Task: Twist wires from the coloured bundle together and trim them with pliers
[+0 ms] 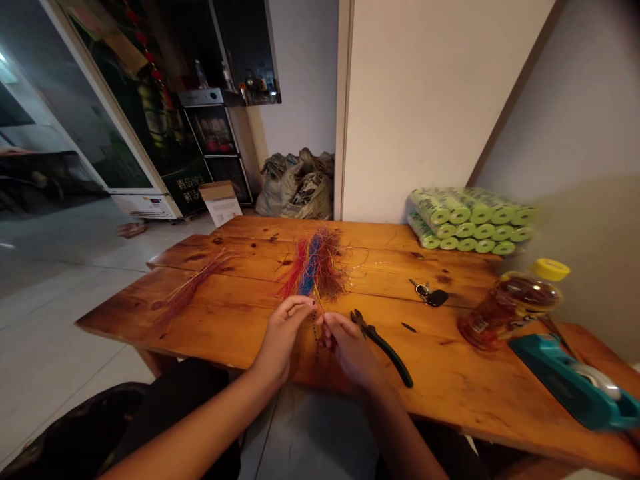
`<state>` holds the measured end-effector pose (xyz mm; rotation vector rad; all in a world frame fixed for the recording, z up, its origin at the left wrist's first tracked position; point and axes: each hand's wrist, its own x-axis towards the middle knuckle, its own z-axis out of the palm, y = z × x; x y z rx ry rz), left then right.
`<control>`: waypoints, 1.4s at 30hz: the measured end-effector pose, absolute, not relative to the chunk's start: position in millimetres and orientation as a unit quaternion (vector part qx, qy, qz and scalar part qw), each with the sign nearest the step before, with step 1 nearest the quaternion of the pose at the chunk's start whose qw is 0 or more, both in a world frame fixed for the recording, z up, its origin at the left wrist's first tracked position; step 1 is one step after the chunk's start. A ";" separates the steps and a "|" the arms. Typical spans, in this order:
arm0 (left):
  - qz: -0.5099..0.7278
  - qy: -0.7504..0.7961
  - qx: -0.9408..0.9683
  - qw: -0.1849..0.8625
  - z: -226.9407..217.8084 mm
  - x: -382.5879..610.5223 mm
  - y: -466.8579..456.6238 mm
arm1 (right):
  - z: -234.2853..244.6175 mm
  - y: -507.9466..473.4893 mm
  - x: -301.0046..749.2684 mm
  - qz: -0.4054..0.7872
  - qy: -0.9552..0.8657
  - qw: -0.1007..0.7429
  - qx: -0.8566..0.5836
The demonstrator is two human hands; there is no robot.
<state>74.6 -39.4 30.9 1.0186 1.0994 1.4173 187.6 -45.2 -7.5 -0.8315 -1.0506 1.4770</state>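
Both hands meet over the near edge of the wooden table (240, 320). My left hand (290, 320) has its fingers pinched together on thin wire strands. Close beside it, my right hand (345, 337) is closed with thumb and fingertips on a thin strand (320, 300) that runs up toward a bundle. A thin dark braided or beaded cord (315, 333) hangs down between the hands. Just beyond them lies a tangled bundle of red, blue and yellow wires (313, 260). Dark-handled pliers (383, 343) rest to the right of my right hand, jaws toward the bundle.
At left lies a loose bunch of reddish wires (195, 283). To the right are keys (430, 293), a small dark piece (409, 327), a yellow-capped bottle (515, 307) and a teal tape dispenser (575, 380). Green rolls (470, 220) are stacked at the back; sacks (297, 183) stand beyond the table.
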 end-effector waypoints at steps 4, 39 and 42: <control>0.573 0.460 0.391 0.555 25.3 74.2 -41.8 | -3.2 -48.6 187.8 0.642 -0.428 0.533 -0.347; 0.558 0.415 0.373 0.614 16.4 64.0 -46.7 | 0.2 -51.0 187.9 0.601 -0.464 0.513 -0.400; 0.505 0.413 0.414 0.634 16.4 61.1 -47.6 | 3.7 -52.6 189.4 0.646 -0.451 0.505 -0.352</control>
